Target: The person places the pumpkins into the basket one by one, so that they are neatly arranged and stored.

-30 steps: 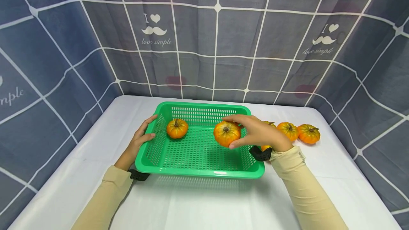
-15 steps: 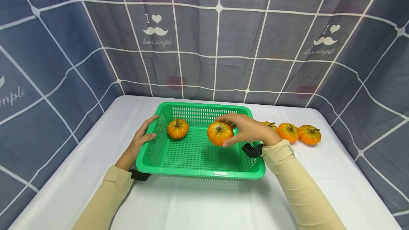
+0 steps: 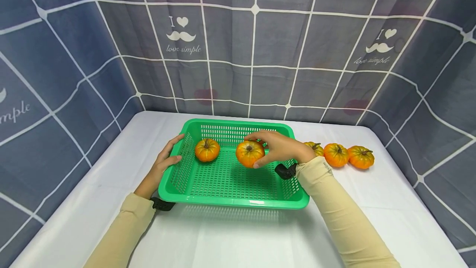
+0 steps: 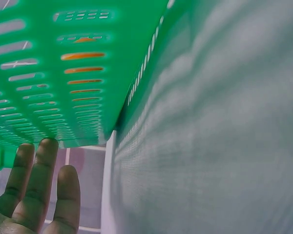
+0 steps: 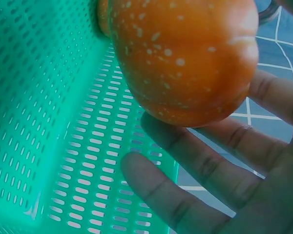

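A small orange pumpkin (image 3: pixel 250 154) is held above the floor of the green plastic basket (image 3: pixel 234 203) by my right hand (image 3: pixel 280 148). Its thumb and fingers grip the side of the pumpkin; in the right wrist view two fingers (image 5: pixel 173 187) extend beneath it. A second pumpkin (image 3: pixel 207 150) sits inside the basket near its left wall. My left hand (image 3: pixel 162 164) rests against the basket's left side, thumb at the rim. Its fingers (image 4: pixel 41 180) look straight in the left wrist view, some tips touching the slotted wall.
To the right of the basket, a partly hidden pumpkin (image 3: pixel 314 148), a ribbed pumpkin (image 3: pixel 336 154) and an outermost pumpkin (image 3: pixel 360 157) sit in a row on the white tablecloth (image 3: pixel 223 239). A grey checked curtain (image 3: pixel 230 82) surrounds the table at the back and sides.
My right hand has moved left with the pumpkin, from the basket's right part toward its middle. The left hand and the basket have stayed in place.
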Available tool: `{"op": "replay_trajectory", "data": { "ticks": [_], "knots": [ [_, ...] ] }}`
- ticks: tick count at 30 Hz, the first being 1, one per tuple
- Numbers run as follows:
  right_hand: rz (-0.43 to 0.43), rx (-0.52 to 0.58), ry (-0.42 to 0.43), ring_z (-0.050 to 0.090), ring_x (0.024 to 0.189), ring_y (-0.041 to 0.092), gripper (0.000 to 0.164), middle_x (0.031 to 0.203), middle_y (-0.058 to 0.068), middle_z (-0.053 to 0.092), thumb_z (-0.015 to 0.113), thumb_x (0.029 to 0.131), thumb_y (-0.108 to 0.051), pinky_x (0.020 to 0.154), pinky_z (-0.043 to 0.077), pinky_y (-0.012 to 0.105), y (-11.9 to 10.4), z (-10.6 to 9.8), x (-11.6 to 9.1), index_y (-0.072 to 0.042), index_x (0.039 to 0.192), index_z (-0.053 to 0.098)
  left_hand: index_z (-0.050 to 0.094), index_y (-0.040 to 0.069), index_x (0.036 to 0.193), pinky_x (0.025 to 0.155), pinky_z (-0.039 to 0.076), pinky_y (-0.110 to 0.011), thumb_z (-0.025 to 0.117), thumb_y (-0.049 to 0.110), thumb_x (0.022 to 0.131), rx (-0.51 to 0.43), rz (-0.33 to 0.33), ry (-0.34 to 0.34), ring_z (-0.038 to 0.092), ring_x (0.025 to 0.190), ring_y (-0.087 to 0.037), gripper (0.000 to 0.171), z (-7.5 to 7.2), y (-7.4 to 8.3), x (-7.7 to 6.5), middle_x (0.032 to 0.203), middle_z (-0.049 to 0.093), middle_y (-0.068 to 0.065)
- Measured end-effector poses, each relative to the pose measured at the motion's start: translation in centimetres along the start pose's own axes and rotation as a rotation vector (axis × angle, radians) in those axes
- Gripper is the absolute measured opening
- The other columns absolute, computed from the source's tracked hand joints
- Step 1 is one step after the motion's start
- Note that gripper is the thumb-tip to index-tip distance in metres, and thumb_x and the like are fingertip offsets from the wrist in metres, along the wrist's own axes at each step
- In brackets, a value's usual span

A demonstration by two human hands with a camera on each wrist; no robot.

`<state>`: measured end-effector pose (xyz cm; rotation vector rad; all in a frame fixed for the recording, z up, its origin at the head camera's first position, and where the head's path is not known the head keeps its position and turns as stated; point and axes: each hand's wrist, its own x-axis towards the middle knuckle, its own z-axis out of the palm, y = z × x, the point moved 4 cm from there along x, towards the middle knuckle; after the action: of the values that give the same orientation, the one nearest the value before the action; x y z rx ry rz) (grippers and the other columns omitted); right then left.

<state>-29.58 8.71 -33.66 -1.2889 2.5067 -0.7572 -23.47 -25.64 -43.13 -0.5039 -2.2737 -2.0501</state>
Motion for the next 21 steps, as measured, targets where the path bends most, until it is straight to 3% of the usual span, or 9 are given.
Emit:
{"op": "replay_trajectory", "data": {
  "ticks": [13,21],
  "knots": [
    [0.023,-0.026,-0.072,0.065,0.12,0.035,0.078,0.146,0.017,0.064,0.093,0.085,-0.018,0.105,0.054,0.049,0.5,-0.2,2.2,0.001,0.152,0.057,0.02,0.0,0.171,0.1,0.051,-0.019,0.043,0.006,0.106,-0.009,0.006,0.003,0.05,0.135,-0.009,0.069,0.1,0.0,0.1,0.174,0.02,-0.027],
    [0.087,-0.052,-0.113,0.063,0.123,0.034,0.079,0.143,0.018,0.064,0.093,0.085,-0.02,0.107,0.053,0.048,0.5,-0.1,3.3,-0.003,0.153,0.057,0.02,0.002,0.172,0.1,0.051,-0.019,0.042,0.006,0.106,-0.003,-0.002,0.001,0.049,0.136,-0.01,0.069,0.1,0.1,0.1,0.175,0.02,-0.026]
  ]
}}
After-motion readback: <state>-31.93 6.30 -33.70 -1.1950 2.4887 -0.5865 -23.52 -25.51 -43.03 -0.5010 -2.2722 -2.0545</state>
